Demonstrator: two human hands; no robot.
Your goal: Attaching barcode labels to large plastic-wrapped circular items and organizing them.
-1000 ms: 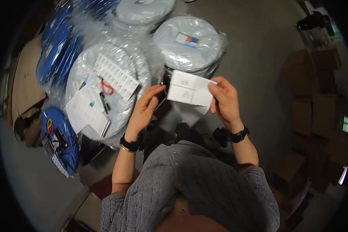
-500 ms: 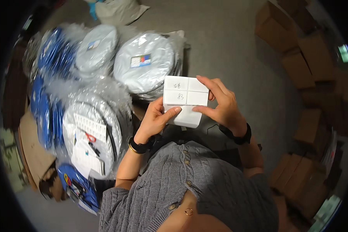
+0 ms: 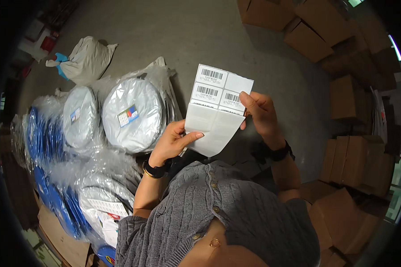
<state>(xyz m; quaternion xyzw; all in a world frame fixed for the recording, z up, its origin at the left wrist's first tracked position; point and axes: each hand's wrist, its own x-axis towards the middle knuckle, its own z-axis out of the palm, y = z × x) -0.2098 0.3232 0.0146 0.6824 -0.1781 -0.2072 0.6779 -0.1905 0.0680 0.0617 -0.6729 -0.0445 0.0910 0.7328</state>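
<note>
A folded strip of white barcode label sheets (image 3: 208, 91) is held up in front of my chest. Two columns of labels show on its upper part, with the top right label blank. A plain whitish flap (image 3: 211, 129) covers the lower part. My left hand (image 3: 176, 142) grips the flap's left edge, thumb on top and fingers behind. At the right edge, my right hand (image 3: 263, 116) pinches the labels, its thumb over a barcode; its other fingers are partly hidden behind.
Round grey discs in clear plastic (image 3: 133, 113) are piled at the left, beside blue wrapped ones (image 3: 46, 138). Papers (image 3: 107, 207) lie on the nearer pile. A tied whitish sack (image 3: 90, 60) sits on the floor at the far left. Cardboard boxes (image 3: 349, 100) line the right side.
Printed barcode labels now show where labels with handwriting faced up before. My right hand has shifted along the right edge. The view has turned, moving the piles left and down.
</note>
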